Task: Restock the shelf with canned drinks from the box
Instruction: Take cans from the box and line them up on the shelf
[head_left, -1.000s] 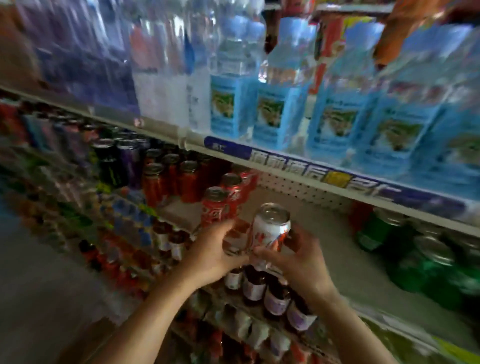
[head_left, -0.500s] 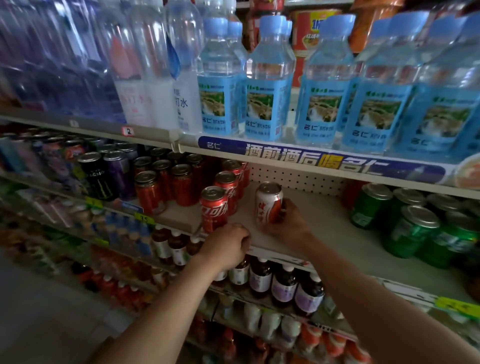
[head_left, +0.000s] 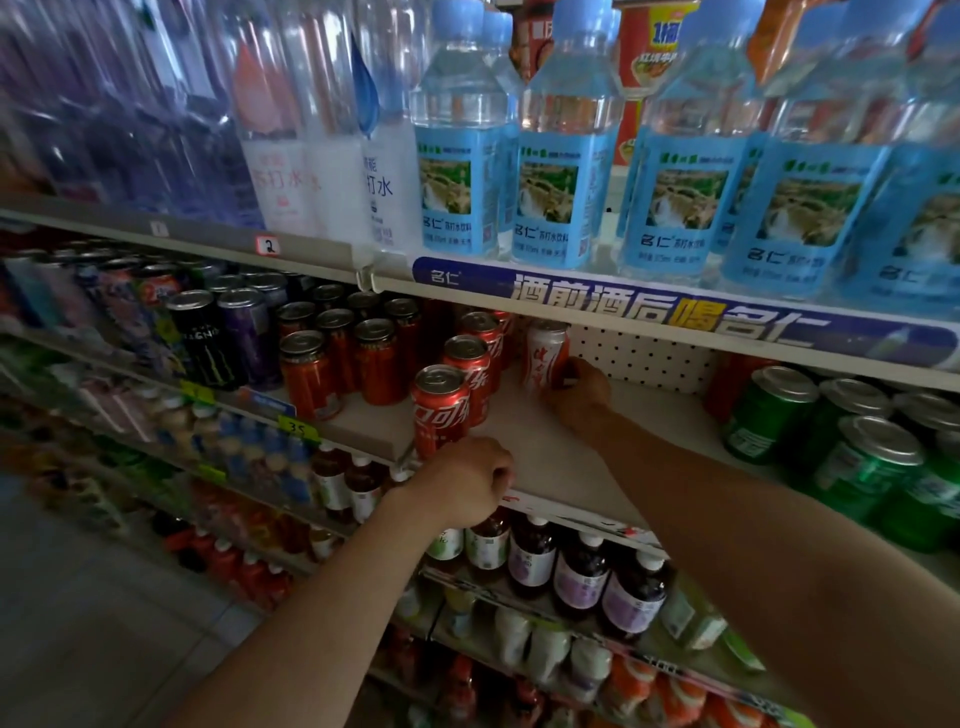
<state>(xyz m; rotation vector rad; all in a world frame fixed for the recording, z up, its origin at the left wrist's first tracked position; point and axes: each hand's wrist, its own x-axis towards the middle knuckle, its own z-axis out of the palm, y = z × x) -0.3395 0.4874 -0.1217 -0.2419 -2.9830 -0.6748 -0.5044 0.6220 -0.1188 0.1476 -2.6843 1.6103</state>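
right hand (head_left: 574, 389) wrapped round white-and-red can (head_left: 543, 356) at frame centre, deep on shelf (head_left: 561, 467). probably full, heavy, rigid, slick; best gripped mid-wall. left hand (head_left: 462, 480) curled on shelf edge, contents unclear.

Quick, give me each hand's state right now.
Left hand: fingers curled at the shelf edge, apparently holding nothing.
Right hand: gripping the white and red can, upright on the shelf.
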